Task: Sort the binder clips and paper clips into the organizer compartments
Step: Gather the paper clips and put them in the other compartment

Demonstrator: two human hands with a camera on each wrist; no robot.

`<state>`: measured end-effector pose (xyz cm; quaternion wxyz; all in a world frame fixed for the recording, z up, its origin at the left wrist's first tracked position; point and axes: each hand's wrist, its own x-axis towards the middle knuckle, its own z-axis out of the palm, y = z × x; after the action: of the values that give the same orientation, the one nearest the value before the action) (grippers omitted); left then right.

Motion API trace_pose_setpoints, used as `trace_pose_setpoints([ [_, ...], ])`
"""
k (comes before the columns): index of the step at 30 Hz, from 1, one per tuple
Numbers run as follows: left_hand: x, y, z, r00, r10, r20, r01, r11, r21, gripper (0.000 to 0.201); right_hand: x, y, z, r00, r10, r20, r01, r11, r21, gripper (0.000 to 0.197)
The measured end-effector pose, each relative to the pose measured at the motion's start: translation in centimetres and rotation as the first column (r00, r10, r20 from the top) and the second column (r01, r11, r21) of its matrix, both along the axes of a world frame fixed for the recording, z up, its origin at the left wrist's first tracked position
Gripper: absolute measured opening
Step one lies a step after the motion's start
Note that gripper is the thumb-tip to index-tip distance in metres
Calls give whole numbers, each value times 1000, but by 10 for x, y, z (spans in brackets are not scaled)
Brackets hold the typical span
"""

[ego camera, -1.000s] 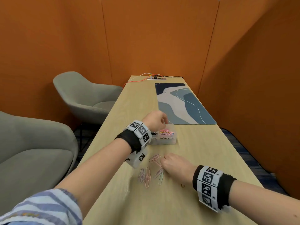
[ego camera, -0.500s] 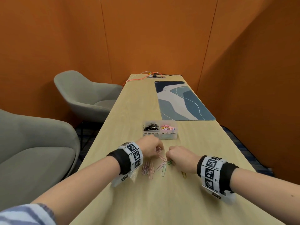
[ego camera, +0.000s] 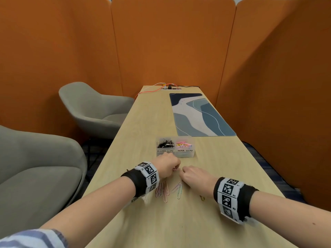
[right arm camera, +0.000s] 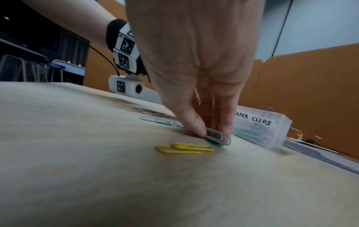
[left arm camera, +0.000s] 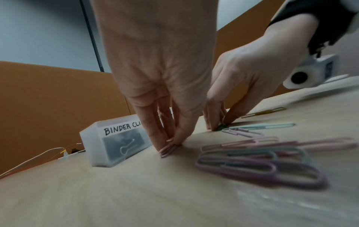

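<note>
Paper clips, both hands on them at once: the left hand (left arm camera: 163, 86) has thumb and fingertips pinched down on a pink paper clip (left arm camera: 168, 151) lying flat on the wooden table (ego camera: 206, 176), just in front of the clear organizer (ego camera: 175, 153). The right hand (right arm camera: 196, 64) pinches a grey paper clip (right arm camera: 219, 136) with a green one (right arm camera: 211, 141) tucked under it, the pair tilted up off the wood at the fingers' end.

This reads as the pick-up step, late in the sort. The organizer's left compartment, labelled BINDER CLIPS, holds a black heap; the right one, PAPER CLIPS, holds a bright tangle. No binder clip shows loose on the table. Left to gather: a cluster of pink and lilac clips (ego camera: 162, 191) near the left wrist, a pale pair (ego camera: 178, 189) beside it, and a yellow paper clip (right arm camera: 184, 148) just beside the right fingers, apart from them.

Both wrists are low, palms down, fingers pointing steeply at the table, the two hands almost meeting in front of the box. The next move likely calls for a nail under the flat pink clip to lift it cleanly, then a short carry forward and to the right compartment, not the nearer binder one. The risk is the green clip slipping from the right-hand pinch.
</note>
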<state>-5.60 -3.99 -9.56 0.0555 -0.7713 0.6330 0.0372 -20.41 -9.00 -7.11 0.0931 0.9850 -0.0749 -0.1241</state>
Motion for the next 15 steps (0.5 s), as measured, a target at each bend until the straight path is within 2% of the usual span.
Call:
trace_pose_setpoints([
  [9,3,-1,-5,1000,-11,0,11,999,-39,27,5,3,-2,999,35,19,-34,999,-31,34],
  [13,6,-1,-4,999,-16,-41,13,998,-65,26,6,-4,-6,998,-14,57,13,1000,26,34],
  [15,7,-1,-5,999,-13,-50,9,997,-77,26,8,-13,-9,995,-77,67,69,991,117,36],
])
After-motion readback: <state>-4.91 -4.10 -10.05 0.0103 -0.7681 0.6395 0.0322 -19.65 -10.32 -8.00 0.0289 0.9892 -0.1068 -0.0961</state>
